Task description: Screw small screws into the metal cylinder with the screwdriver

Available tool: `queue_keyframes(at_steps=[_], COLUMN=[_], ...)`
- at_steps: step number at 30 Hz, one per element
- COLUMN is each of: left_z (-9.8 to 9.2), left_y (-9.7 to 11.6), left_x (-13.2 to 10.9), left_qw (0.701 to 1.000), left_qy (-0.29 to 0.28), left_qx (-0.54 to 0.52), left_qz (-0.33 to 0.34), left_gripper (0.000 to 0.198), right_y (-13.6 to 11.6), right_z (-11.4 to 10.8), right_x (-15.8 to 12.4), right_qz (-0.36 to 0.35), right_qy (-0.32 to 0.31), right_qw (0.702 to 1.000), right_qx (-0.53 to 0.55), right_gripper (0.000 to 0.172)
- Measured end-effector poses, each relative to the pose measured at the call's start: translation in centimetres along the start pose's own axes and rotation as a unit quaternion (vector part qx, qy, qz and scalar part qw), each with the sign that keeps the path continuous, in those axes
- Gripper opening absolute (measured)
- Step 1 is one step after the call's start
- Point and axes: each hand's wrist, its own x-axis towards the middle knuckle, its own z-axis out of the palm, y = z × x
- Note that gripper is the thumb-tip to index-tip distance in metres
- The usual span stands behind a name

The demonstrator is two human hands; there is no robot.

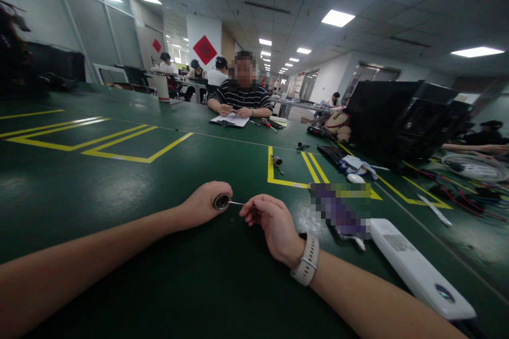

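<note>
My left hand (204, 202) rests on the green table (119, 206) with its fingers wrapped round a small round metal part (221, 201), its open end facing right. My right hand (270, 222), with a pale watch on the wrist, pinches a thin metal tool (237, 203) whose tip reaches into the round part. A tiny dark piece (231, 220) lies on the table just below the tool, between the two hands.
A white flat device (421, 273) lies at the right, next to a blurred-out object (340, 211). Small metal parts (277, 161) sit inside yellow tape lines. A black monitor (392, 116), cables and a white mouse (355, 178) stand further right. A person in stripes (240, 99) sits opposite with papers.
</note>
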Motion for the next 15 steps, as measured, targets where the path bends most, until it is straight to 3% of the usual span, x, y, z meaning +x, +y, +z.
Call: queue_keyframes(at_steps=[6, 15], left_z=[-0.2, 0.38], left_y=[0.29, 0.0], left_x=[0.04, 0.04], left_qw=[0.999, 0.998], left_qy=[-0.011, -0.013], left_qx=[-0.052, 0.062], left_qz=[0.009, -0.004], left_gripper=[0.012, 0.008], right_y=[0.05, 0.36], right_z=[-0.16, 0.0], right_x=[-0.03, -0.38], right_qz=[0.004, -0.039], right_qy=[-0.01, 0.006], right_qw=[1.0, 0.993], right_qx=[0.005, -0.115], right_gripper=[0.017, 0.017])
